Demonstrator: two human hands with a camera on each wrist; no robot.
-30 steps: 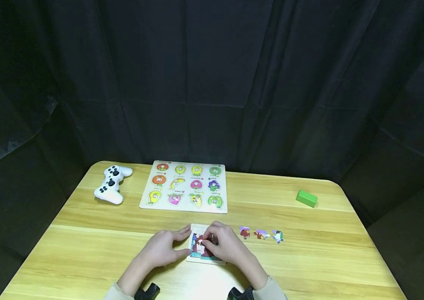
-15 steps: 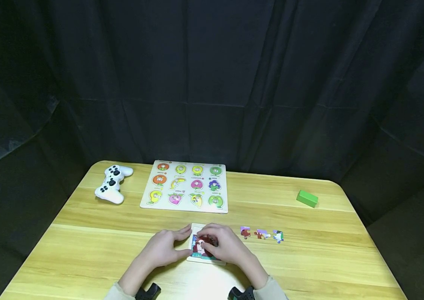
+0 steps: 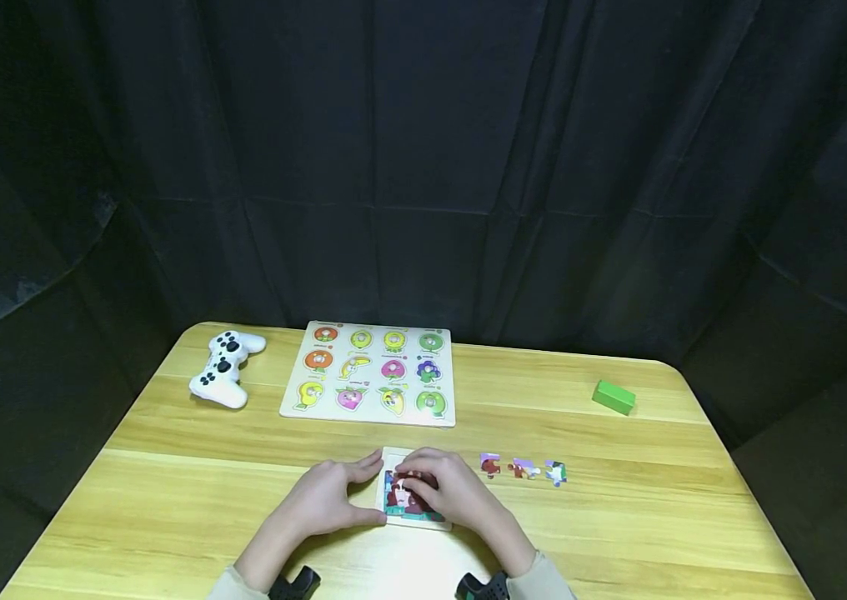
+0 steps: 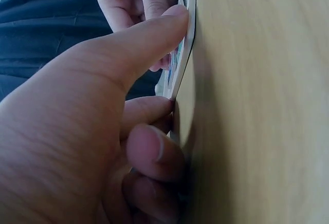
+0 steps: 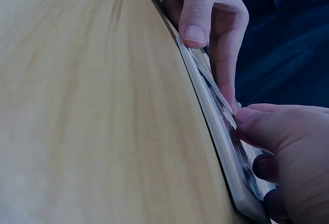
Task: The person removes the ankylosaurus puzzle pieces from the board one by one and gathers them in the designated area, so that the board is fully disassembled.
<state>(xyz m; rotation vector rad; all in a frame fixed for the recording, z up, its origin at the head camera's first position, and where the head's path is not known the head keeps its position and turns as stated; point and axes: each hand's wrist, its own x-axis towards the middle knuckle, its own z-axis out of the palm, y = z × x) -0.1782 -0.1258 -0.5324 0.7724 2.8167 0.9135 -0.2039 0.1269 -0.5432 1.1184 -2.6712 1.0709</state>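
Observation:
A small jigsaw board [image 3: 418, 525] with a light wooden rim lies on the table, showing a dark-red and teal picture. My left hand [image 3: 324, 498] holds its left end: the thumb is at the near corner, a finger at the far one. Over the picture, my right hand [image 3: 455, 492] has its thumb and index finger bent close together at a puzzle piece [image 5: 220, 91]. In the right wrist view that piece stands slightly tilted above the rim. Fingers and palm hide much of the board's right half.
Three loose jigsaw pieces [image 3: 522, 468] lie in a row right of the board. Behind it is a fruit peg puzzle [image 3: 371, 385]. A white game controller [image 3: 224, 368] lies at the back left, a green block [image 3: 613, 397] at the back right. Dark curtains [image 3: 423, 167] surround the table.
The board has turned slightly, its near left corner shifting right. My left thumb has moved to that corner. The right thumb and index finger have spread a little over the picture.

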